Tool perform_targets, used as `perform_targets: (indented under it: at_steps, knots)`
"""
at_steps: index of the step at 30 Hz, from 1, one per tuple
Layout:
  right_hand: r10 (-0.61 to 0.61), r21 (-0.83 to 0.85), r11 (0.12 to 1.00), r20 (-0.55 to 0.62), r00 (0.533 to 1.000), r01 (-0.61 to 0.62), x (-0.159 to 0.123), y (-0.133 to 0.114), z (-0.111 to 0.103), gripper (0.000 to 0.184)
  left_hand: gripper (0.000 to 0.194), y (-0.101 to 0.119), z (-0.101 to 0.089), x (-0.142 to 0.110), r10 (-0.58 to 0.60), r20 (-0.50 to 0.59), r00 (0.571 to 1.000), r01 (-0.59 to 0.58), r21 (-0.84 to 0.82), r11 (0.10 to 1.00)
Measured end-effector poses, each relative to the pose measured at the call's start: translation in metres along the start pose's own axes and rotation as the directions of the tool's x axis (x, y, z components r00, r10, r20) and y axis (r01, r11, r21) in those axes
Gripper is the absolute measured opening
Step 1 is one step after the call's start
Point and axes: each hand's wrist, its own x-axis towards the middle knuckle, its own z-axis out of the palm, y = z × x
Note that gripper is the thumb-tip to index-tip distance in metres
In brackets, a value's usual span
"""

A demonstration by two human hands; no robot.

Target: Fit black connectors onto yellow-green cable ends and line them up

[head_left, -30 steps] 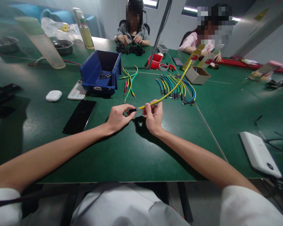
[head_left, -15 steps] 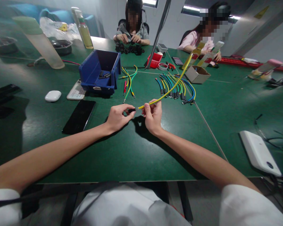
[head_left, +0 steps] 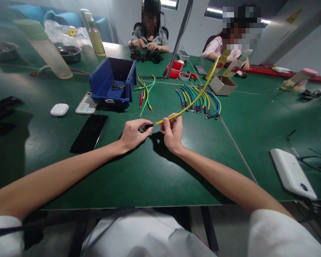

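Over the green table (head_left: 155,171), my right hand (head_left: 171,132) pinches a long yellow wire (head_left: 192,102) close to its bare end; the wire arcs up and away to the right. My left hand (head_left: 133,134) grips a small black sleeve (head_left: 149,126) between thumb and fingers, right at the wire's tip. The two hands are almost touching. Beyond them lie a row of blue, yellow and green wires with black ends (head_left: 200,101) and a smaller loose bunch of wires (head_left: 146,94).
A blue bin (head_left: 112,82) with black parts stands behind my left hand. A black phone (head_left: 90,132), a white case (head_left: 59,109), a cardboard box (head_left: 223,85) and a white device (head_left: 293,173) lie around. Two people work at the far side.
The hands have barely moved; the wire tip and the black sleeve stay close together, shifted very slightly left.
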Motion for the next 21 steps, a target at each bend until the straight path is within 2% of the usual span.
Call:
perform_targets:
  at_steps: [21]
  knots:
    - [0.000,0.009,1.000,0.024,1.000,-0.001,0.0000,-0.0019,0.0000,0.025,0.015,0.0027,-0.0011,-0.0005,-0.005,-0.009,1.000,0.005,0.023,1.000]
